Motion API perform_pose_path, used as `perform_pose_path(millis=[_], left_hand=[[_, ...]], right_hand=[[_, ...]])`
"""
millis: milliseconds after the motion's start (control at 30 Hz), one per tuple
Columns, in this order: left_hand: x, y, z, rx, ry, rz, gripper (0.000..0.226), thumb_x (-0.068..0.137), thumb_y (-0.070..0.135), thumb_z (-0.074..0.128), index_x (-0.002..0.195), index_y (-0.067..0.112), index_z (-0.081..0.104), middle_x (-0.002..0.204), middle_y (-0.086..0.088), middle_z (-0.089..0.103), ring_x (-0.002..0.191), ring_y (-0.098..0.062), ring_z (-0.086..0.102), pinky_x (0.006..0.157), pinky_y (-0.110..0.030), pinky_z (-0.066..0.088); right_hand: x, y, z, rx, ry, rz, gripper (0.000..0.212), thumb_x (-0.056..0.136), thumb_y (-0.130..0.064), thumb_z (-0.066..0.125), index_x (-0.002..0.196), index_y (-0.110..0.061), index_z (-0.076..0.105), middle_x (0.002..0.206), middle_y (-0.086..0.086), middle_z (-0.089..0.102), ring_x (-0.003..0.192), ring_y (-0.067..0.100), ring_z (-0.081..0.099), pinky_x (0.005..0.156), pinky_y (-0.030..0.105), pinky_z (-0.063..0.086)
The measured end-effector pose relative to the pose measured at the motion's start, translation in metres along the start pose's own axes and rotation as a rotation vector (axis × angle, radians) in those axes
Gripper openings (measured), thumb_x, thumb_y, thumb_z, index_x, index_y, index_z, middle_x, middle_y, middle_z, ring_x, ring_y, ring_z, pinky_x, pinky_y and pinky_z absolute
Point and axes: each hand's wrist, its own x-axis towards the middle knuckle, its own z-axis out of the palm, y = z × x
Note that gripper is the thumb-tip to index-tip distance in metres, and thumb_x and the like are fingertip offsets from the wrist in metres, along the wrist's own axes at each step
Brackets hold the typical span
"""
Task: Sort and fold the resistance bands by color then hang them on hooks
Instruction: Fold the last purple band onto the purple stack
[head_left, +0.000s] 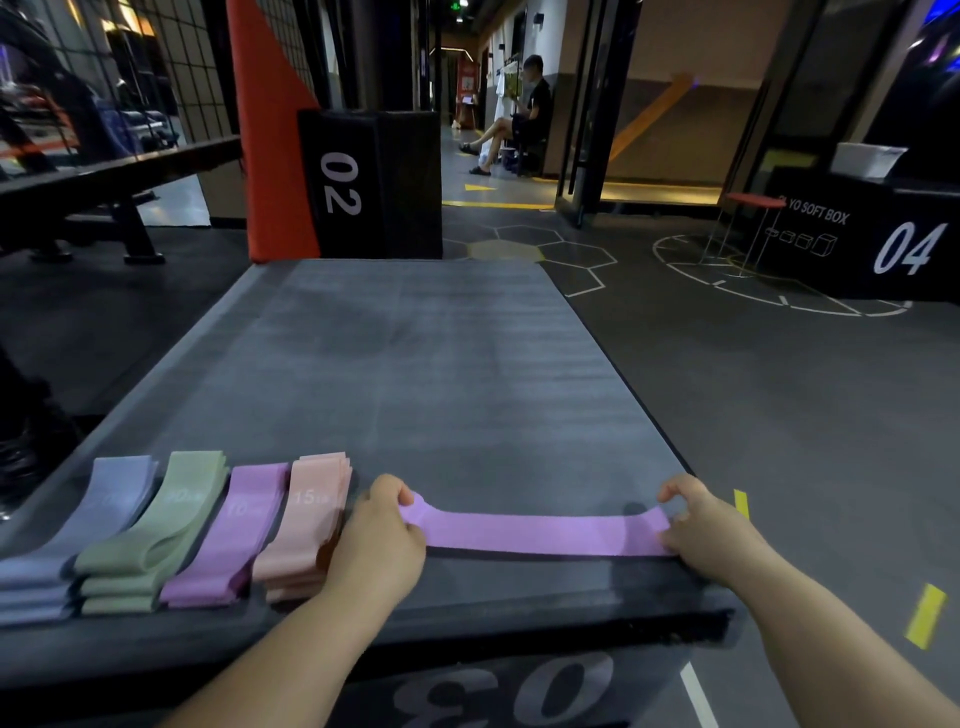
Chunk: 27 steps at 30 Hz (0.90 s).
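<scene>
Purple band (540, 532) stretched flat on box (467, 389).

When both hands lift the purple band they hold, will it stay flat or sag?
Probably floppy: the purple band lies thin and flat, bunching where the left hand and right hand pinch its ends. Likely light; it should sag unless pulled taut.

dim gym: dark floor (779, 415) with hexagon markings, numbered black boxes (371, 182).
</scene>
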Motion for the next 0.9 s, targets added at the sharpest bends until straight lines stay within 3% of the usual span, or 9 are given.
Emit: perform_pose_path(millis=[133,267,367,467,633,767,900], left_hand=[[-0.005,0.004,-0.001,0.116,-0.024,0.020,0.023,0.092,0.013,0.044,0.112,0.024,0.041,0.118,0.003,0.046,0.090,-0.016,0.044,0.072,-0.028,0.033],[-0.004,0.002,0.001,0.098,-0.023,0.086,0.035,0.091,0.014,0.047,0.123,0.025,0.038,0.126,-0.001,0.046,0.097,-0.020,0.050,0.074,-0.029,0.036],[-0.004,0.002,0.004,0.002,-0.004,0.185,0.056,0.087,0.014,0.054,0.136,0.028,0.032,0.123,-0.001,0.050,0.102,-0.022,0.054,0.081,-0.032,0.044],[-0.005,0.007,0.007,-0.071,0.000,0.254,0.066,0.085,0.013,0.058,0.143,0.028,0.029,0.104,0.010,0.054,0.087,-0.014,0.053,0.074,-0.026,0.040],[-0.009,0.015,0.019,-0.067,-0.007,0.357,0.070,0.085,0.016,0.059,0.146,0.029,0.025,0.100,0.014,0.053,0.086,-0.008,0.051,0.073,-0.017,0.034],[-0.010,0.021,0.028,-0.088,-0.037,0.428,0.073,0.085,0.017,0.061,0.146,0.029,0.025,0.101,0.013,0.055,0.090,-0.010,0.055,0.073,-0.017,0.037],[-0.010,0.023,0.033,-0.126,-0.040,0.484,0.074,0.082,0.017,0.065,0.146,0.026,0.028,0.096,0.016,0.056,0.087,-0.012,0.058,0.070,-0.015,0.035]], right_hand=[[-0.003,-0.004,0.003,-0.131,0.019,0.022,0.029,0.086,-0.013,0.050,0.107,-0.027,0.036,0.090,0.002,0.060,0.083,0.025,0.056,0.066,0.032,0.043],[-0.013,-0.014,0.000,-0.177,0.078,0.007,0.032,0.085,-0.014,0.051,0.114,-0.025,0.042,0.106,0.002,0.049,0.091,0.024,0.048,0.072,0.030,0.036],[-0.019,-0.031,0.003,-0.033,0.131,-0.123,0.015,0.084,-0.018,0.058,0.090,-0.031,0.054,0.098,-0.003,0.056,0.086,0.021,0.054,0.072,0.030,0.040],[-0.025,-0.050,0.014,0.190,-0.016,-0.228,0.022,0.085,-0.022,0.066,0.067,-0.034,0.059,0.074,-0.011,0.066,0.078,0.014,0.062,0.075,0.026,0.049],[-0.037,-0.082,0.042,0.319,-0.209,-0.379,0.006,0.090,-0.032,0.063,0.087,-0.035,0.060,0.090,-0.008,0.072,0.090,0.010,0.066,0.089,0.029,0.051],[-0.040,-0.095,0.053,0.357,-0.199,-0.387,0.019,0.091,-0.041,0.059,0.107,-0.041,0.049,0.080,-0.002,0.070,0.077,0.016,0.063,0.073,0.028,0.049],[-0.038,-0.099,0.059,0.443,-0.212,-0.339,0.012,0.087,-0.038,0.065,0.097,-0.034,0.059,0.082,0.002,0.072,0.076,0.019,0.066,0.070,0.034,0.053]])
